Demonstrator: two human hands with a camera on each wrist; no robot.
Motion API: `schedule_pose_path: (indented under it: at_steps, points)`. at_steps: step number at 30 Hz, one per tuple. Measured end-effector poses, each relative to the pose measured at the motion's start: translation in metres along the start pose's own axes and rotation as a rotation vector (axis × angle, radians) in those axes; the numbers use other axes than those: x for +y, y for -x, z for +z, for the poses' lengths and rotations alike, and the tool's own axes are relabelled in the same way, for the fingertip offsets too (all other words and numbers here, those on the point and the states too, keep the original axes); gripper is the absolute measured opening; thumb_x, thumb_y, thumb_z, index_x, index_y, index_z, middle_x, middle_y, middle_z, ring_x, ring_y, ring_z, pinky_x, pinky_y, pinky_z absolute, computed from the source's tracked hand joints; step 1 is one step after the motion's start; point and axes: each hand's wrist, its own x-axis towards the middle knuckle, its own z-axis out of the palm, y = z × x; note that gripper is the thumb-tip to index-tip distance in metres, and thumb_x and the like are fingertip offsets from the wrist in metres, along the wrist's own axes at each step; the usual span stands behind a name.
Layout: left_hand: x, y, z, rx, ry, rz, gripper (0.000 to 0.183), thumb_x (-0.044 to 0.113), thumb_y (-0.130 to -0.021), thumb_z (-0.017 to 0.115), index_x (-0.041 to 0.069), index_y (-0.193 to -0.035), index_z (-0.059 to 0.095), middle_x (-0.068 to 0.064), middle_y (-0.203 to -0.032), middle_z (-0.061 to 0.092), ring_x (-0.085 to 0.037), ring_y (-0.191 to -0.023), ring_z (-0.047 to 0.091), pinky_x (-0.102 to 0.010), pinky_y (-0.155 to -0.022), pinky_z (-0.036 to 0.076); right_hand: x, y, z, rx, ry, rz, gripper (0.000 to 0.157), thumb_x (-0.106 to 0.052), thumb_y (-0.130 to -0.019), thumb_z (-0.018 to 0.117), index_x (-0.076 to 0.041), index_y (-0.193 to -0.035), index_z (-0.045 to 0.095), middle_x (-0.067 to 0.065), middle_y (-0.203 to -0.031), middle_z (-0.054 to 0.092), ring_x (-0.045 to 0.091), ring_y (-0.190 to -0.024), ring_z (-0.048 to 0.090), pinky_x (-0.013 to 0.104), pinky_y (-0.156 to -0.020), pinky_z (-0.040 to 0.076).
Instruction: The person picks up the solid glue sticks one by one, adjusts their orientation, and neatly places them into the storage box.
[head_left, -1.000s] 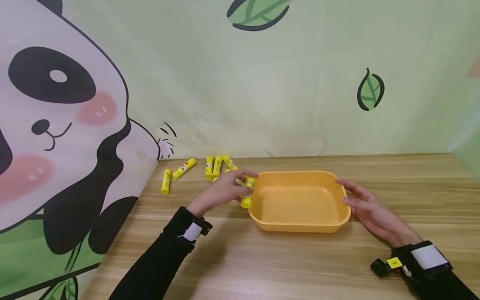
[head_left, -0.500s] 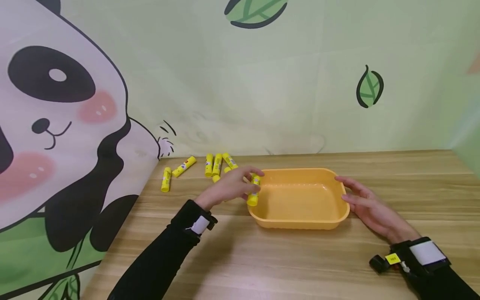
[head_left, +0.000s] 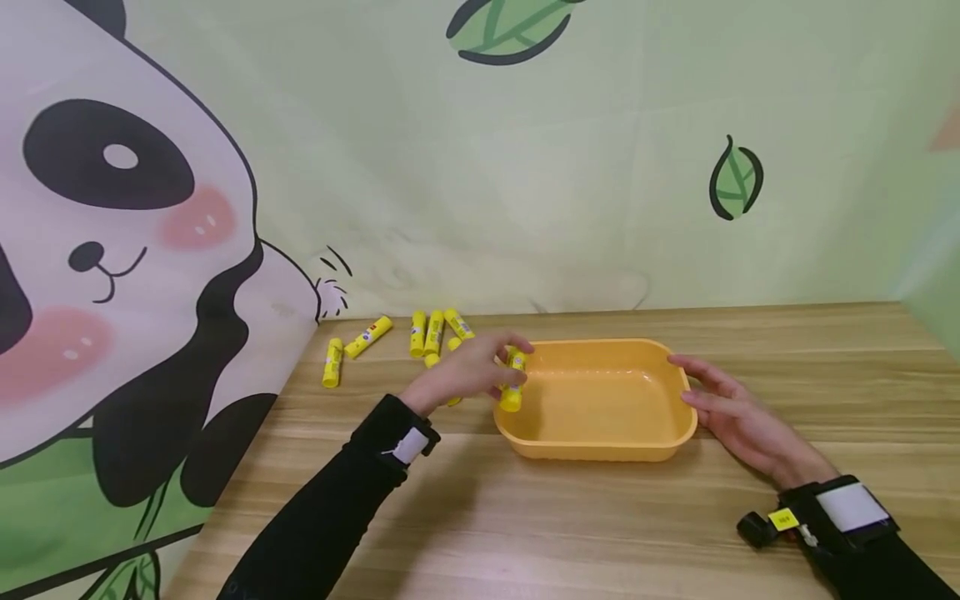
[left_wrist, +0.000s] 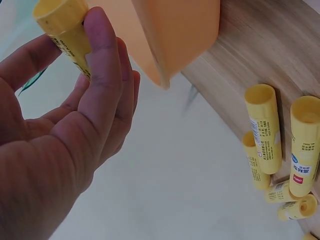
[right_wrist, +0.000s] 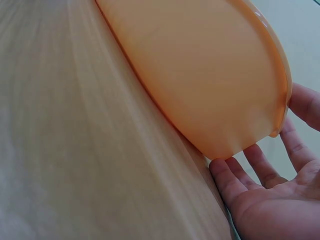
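My left hand [head_left: 463,368] pinches a yellow glue stick [head_left: 513,392] between thumb and fingertips, held upright and slightly tilted over the left rim of an orange plastic basin [head_left: 600,408]. In the left wrist view, one end of that glue stick [left_wrist: 62,19] pokes out above the fingers. Nothing lies on the visible floor of the basin. At its right end, my right hand [head_left: 746,427] touches the rim and outer wall with extended, spread fingers, and the right wrist view shows several fingertips against the end wall [right_wrist: 215,90].
More yellow glue sticks lie on the wooden table [head_left: 570,525] to the left, including one glue stick [head_left: 332,363] farthest left and a slanted glue stick [head_left: 369,337] beside it. Several others cluster behind my left hand, partly hidden. A panda-print backdrop [head_left: 525,208] borders the table's back.
My left hand has carried the glue stick a little to the right, from beside the basin's left rim to over it. The right hand stays at the basin's right end.
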Motion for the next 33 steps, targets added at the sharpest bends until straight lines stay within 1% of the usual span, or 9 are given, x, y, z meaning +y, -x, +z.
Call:
schedule_pose_path:
  at_steps: [4, 8, 11, 15, 18, 24, 28, 33]
  points:
    - [0.002, -0.001, 0.003, -0.005, -0.049, -0.006, 0.041, 0.016, -0.089, 0.07, 0.015, -0.128, 0.057, -0.016, -0.103, 0.048, -0.023, -0.071, 0.06, -0.038, -0.07, 0.057, 0.001, 0.0, 0.0, -0.006, -0.004, -0.003, 0.052, -0.001, -0.101, 0.041, -0.004, -0.15, 0.024, 0.008, -0.151, 0.015, 0.012, -0.126, 0.045, 0.026, -0.096, 0.045]
    - [0.006, -0.002, 0.005, -0.01, -0.111, -0.034, 0.041, 0.018, -0.088, 0.071, 0.015, -0.127, 0.057, -0.016, -0.099, 0.05, -0.023, -0.069, 0.061, -0.037, -0.07, 0.057, 0.001, 0.0, -0.001, -0.013, -0.007, -0.004, 0.051, -0.001, -0.101, 0.041, -0.006, -0.15, 0.026, 0.008, -0.151, 0.015, 0.013, -0.127, 0.044, 0.026, -0.097, 0.045]
    - [0.011, -0.005, 0.007, -0.024, -0.166, -0.052, 0.042, 0.018, -0.088, 0.07, 0.013, -0.128, 0.057, -0.015, -0.096, 0.054, -0.023, -0.069, 0.062, -0.033, -0.068, 0.057, 0.002, 0.0, -0.002, -0.015, -0.005, -0.009, 0.051, -0.001, -0.101, 0.04, -0.005, -0.15, 0.026, 0.008, -0.151, 0.015, 0.013, -0.127, 0.045, 0.026, -0.096, 0.045]
    - [0.019, -0.008, 0.011, -0.049, -0.25, -0.072, 0.044, 0.016, -0.089, 0.068, 0.009, -0.131, 0.055, -0.01, -0.099, 0.057, -0.022, -0.07, 0.064, -0.028, -0.065, 0.056, 0.001, 0.0, -0.003, -0.009, 0.0, -0.006, 0.051, -0.002, -0.101, 0.04, -0.005, -0.15, 0.025, 0.008, -0.151, 0.015, 0.013, -0.126, 0.045, 0.025, -0.096, 0.045]
    - [0.025, -0.01, 0.014, -0.056, -0.297, -0.096, 0.044, 0.016, -0.09, 0.068, 0.009, -0.131, 0.054, -0.009, -0.104, 0.056, -0.022, -0.069, 0.064, -0.029, -0.066, 0.056, 0.001, 0.0, -0.003, 0.0, 0.008, 0.005, 0.051, -0.003, -0.102, 0.041, -0.006, -0.15, 0.026, 0.008, -0.151, 0.015, 0.013, -0.126, 0.045, 0.026, -0.096, 0.045]
    - [0.034, -0.012, 0.019, -0.068, -0.379, -0.115, 0.043, 0.015, -0.091, 0.067, 0.009, -0.131, 0.054, -0.008, -0.1, 0.057, -0.019, -0.064, 0.062, -0.032, -0.067, 0.056, 0.0, -0.001, -0.004, 0.009, 0.009, 0.015, 0.051, -0.004, -0.102, 0.041, -0.007, -0.15, 0.026, 0.009, -0.151, 0.013, 0.015, -0.127, 0.044, 0.027, -0.097, 0.045]
    - [0.038, -0.011, 0.022, -0.081, -0.408, -0.135, 0.043, 0.015, -0.09, 0.067, 0.009, -0.131, 0.054, -0.007, -0.1, 0.057, -0.019, -0.064, 0.062, -0.032, -0.066, 0.056, 0.001, -0.002, -0.005, 0.011, 0.006, 0.017, 0.051, -0.004, -0.102, 0.042, -0.007, -0.15, 0.026, 0.009, -0.151, 0.014, 0.016, -0.127, 0.044, 0.028, -0.097, 0.045]
    - [0.039, -0.014, 0.023, -0.098, -0.437, -0.149, 0.043, 0.014, -0.09, 0.066, 0.008, -0.131, 0.055, -0.007, -0.1, 0.057, -0.019, -0.064, 0.062, -0.03, -0.064, 0.056, 0.002, -0.002, -0.006, 0.008, 0.007, 0.02, 0.051, -0.004, -0.102, 0.042, -0.008, -0.15, 0.027, 0.008, -0.151, 0.014, 0.016, -0.127, 0.044, 0.028, -0.097, 0.045]
